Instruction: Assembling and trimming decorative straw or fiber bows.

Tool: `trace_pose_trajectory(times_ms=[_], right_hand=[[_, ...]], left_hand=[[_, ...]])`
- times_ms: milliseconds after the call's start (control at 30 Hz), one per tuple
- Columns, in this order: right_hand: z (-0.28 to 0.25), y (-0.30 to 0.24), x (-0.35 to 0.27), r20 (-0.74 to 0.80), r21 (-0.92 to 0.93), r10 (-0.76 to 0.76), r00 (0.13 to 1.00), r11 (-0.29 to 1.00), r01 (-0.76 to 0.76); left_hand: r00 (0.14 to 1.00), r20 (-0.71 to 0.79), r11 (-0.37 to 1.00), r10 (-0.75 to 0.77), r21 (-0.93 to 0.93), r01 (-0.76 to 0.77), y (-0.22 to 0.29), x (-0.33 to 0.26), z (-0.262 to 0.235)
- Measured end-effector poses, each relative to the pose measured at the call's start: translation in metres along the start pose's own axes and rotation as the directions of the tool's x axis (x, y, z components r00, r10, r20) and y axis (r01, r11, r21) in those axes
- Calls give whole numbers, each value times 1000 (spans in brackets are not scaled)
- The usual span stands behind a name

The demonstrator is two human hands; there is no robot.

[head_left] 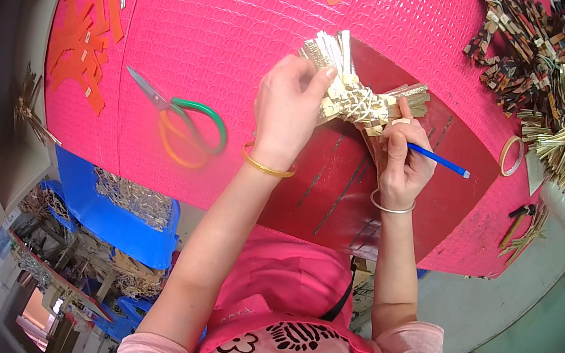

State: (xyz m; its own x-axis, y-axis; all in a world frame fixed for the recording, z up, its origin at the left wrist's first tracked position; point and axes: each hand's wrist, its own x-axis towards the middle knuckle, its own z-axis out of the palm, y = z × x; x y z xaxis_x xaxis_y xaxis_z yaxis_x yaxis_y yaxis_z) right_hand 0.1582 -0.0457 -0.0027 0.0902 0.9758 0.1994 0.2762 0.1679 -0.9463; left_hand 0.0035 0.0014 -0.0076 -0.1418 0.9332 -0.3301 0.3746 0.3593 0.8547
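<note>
My left hand (287, 108) grips a woven piece of shiny gold strips (359, 96) from its left side, fingers curled over the braided middle. Loose strip ends fan out above and to the right of it. My right hand (403, 158) holds a blue pen-like tool (438, 160) whose tip points right, and its forefinger presses the right part of the woven piece. Both hands work over a dark red board (381, 199) lying on the pink textured table cover (210, 27). A gold bangle circles my left wrist, a silver one my right.
Scissors with green and orange handles (184, 125) lie left of my hands. Orange strips (88, 38) are scattered at far left. Piles of finished brown and gold woven pieces (534, 53) sit at top right, beside a tape roll (512, 156). A blue bin (123, 215) stands below the table.
</note>
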Motion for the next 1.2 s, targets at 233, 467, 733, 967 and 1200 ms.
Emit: trace_pose_trajectory(times_ms=[233, 467, 733, 967, 1200], right_hand=[[2, -1, 4, 14, -112, -31, 999, 993, 32], [-8, -6, 9, -41, 309, 123, 992, 945, -105], [-9, 32, 158, 297, -643, 348, 889, 761, -83], [-65, -26, 86, 226, -575, 419, 879, 786, -227], [-30, -34, -41, 73, -670, 298, 952, 721, -175]], left_hand=[[1000, 10, 999, 19, 29, -19, 1, 1, 0], [997, 36, 996, -74, -44, 76, 1, 0, -2], [982, 148, 993, 120, -35, -116, 3, -11, -14], [902, 257, 797, 348, 425, -429, -6, -34, -39], [891, 211, 894, 402, 118, -432, -1, -40, -28]])
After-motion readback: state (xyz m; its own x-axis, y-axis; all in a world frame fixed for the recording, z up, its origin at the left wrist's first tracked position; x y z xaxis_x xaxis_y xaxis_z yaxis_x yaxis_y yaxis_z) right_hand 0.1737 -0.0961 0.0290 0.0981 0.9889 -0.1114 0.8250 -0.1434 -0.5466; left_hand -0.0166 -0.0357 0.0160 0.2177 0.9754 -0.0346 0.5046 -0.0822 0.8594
